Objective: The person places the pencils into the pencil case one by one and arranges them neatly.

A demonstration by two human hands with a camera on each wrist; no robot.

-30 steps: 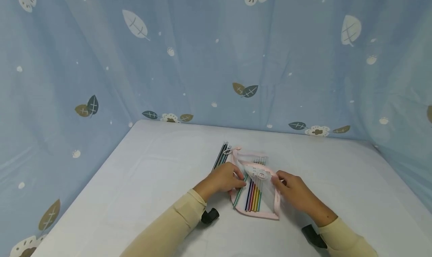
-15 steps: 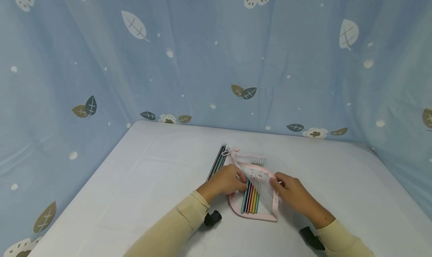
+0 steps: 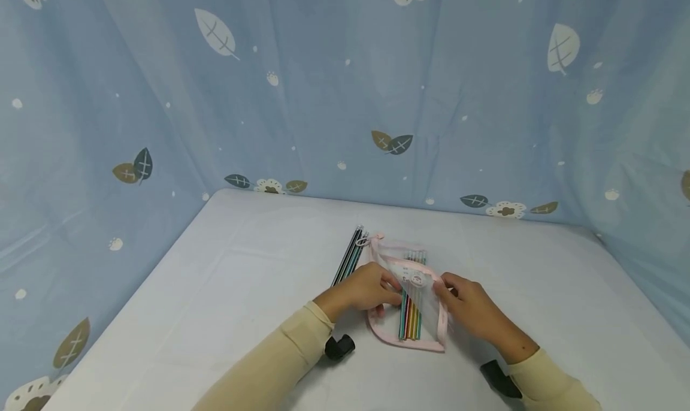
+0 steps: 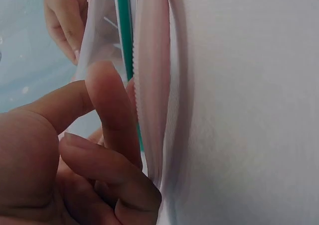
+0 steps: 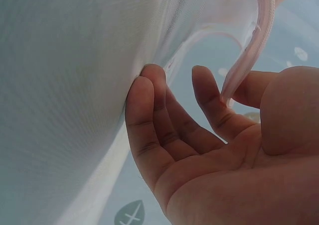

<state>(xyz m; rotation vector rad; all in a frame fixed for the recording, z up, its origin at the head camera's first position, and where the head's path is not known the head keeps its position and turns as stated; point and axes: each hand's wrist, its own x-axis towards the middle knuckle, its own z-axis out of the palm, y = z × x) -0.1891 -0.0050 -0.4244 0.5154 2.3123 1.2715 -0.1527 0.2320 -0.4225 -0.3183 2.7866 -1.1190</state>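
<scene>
Pink edging frames the mesh pouch [image 3: 389, 340], which lies on the white worktop [image 3: 259, 267] between the two hands with its lifted front flap folded at a slant. Inside it a row of coloured pencils [image 3: 411, 327] runs almost straight from six to twelve o'clock; the lower ends show bare, while the far ends are seen through the mesh. The left hand [image 3: 369, 288] is the nearer one: the row lies at about its three o'clock, and its fingertips meet the teal pencil at that side of the row. The left wrist view shows these fingers bent, the teal length passing behind them, but whether they pinch it I cannot tell. The right hand [image 3: 468, 306] pinches the flap's edge between thumb and forefinger, its other fingertips against the pale mesh; from there the row lies toward nine o'clock, apart from the fingers. A second bundle, the dark pencils [image 3: 348, 256], sits outside the pouch at the left hand's eleven o'clock, long axis tilted from seven toward one, so it stands askew to the row, its lower part hidden by that hand.
</scene>
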